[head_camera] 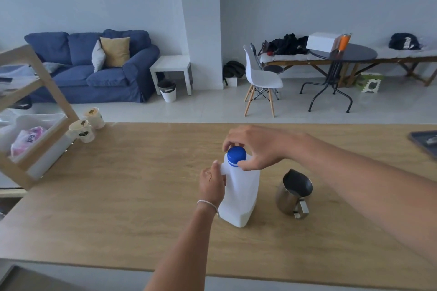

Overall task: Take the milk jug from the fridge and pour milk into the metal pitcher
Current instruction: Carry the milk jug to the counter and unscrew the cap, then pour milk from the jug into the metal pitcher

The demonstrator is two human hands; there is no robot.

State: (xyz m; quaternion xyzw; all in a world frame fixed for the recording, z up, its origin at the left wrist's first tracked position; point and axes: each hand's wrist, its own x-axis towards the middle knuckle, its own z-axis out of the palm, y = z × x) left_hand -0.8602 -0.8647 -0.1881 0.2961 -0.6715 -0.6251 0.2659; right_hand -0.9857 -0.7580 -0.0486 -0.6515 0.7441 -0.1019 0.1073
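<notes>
A white plastic milk jug (241, 194) stands upright on the wooden counter (132, 186), its blue cap (236, 155) on top. My left hand (211, 183) grips the jug's handle side. My right hand (255, 147) comes from the right, and its fingers close around the blue cap. The metal pitcher (294, 192) stands just right of the jug, its opening dark, its handle turned toward me and its spout away. Jug and pitcher stand a small gap apart.
Two paper cups (87, 124) sit at the counter's far left beside a wooden shelf rack (45, 92) with packages. A dark tray (425, 143) lies at the right edge. Beyond the counter are a blue sofa, a white chair and a round table.
</notes>
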